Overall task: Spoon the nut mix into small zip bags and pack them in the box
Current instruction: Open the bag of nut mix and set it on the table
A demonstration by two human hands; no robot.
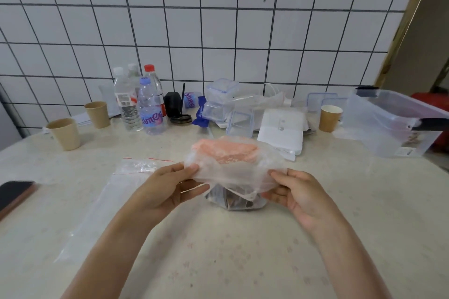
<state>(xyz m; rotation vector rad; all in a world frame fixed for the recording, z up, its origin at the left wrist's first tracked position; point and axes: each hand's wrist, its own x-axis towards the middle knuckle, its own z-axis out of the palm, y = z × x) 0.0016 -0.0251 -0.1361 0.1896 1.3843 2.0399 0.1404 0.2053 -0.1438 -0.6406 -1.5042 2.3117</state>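
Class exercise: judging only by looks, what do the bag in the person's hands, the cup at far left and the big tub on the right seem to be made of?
Bag: thin translucent plastic film, probably; it crinkles and shows pink contents through it.
Cup: likely paper or a fibre composite; matte tan, opaque.
Tub: rigid clear plastic, glossy, with the wall visible through its sides.

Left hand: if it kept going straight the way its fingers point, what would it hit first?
Probably the right hand: the left hand points right across the plastic bag both pinch; depth is unclear.
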